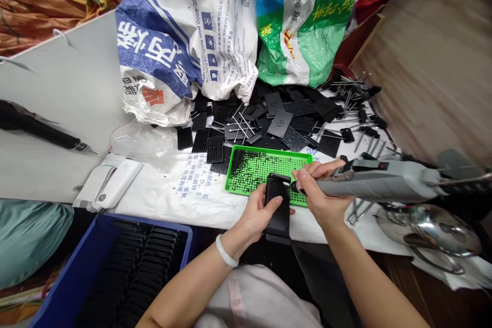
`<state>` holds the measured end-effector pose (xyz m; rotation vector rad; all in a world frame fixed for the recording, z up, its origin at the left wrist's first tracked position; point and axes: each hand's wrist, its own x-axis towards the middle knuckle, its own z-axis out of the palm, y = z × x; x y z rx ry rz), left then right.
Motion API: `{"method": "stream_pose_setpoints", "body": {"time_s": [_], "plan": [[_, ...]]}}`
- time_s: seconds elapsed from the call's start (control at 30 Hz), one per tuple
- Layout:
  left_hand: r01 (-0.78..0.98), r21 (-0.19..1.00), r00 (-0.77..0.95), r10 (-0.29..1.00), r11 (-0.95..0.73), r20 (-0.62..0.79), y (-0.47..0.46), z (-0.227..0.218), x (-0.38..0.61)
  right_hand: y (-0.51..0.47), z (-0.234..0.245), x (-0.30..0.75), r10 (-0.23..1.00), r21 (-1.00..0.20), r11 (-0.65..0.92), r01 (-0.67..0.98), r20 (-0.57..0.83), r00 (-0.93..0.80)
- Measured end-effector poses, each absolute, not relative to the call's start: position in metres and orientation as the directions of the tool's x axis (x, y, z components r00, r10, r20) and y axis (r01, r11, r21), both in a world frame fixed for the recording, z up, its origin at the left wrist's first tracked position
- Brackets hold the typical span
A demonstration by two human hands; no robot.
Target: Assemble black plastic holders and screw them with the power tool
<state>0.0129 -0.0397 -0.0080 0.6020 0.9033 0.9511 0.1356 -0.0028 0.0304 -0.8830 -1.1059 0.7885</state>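
While one hand (259,218) holds one plate (282,218), another hand (321,189) holds one screwdriver (378,182).

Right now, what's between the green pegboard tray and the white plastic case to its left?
In the head view, a white woven sheet with blue print lies between the green pegboard tray and the white plastic case.

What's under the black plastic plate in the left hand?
A green perforated plastic tray shows around its upper end; the plate and left hand hide whatever lies directly beneath.

Assembly wkshp, woven sacks (188,41), black plastic pts (284,123), green peg tray (269,164)
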Motion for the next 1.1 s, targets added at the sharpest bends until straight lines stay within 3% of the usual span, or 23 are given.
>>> {"method": "stream_pose_setpoints", "body": {"time_s": [0.13, 0.3, 0.57, 0.9, 1.1], "plan": [[-0.388, 0.785, 0.298, 0.872, 0.483, -0.389, -0.041, -0.008, 0.013, 0.001, 0.038, 0.153, 0.931, -0.930, 0.353, -0.107, 0.337, 0.141], [-0.346, 0.811, 0.249, 0.879, 0.472, -0.406, -0.041, -0.010, 0.018, -0.001, 0.025, 0.167, 0.852, -0.962, 0.241, 0.126, 0.272, 0.447], [-0.331, 0.818, 0.261, 0.879, 0.470, -0.399, -0.040, -0.010, 0.018, -0.005, -0.009, 0.173, 0.762, -0.945, 0.234, 0.228, 0.324, 0.561], [-0.330, 0.822, 0.249, 0.883, 0.464, -0.398, -0.039, -0.011, 0.019, -0.006, -0.003, 0.172, 0.777, -0.949, 0.253, 0.191, 0.317, 0.545], [-0.331, 0.817, 0.245, 0.879, 0.472, -0.409, -0.039, -0.012, 0.020, -0.004, 0.052, 0.143, 0.779, -0.921, 0.386, -0.046, 0.299, 0.552]]}}
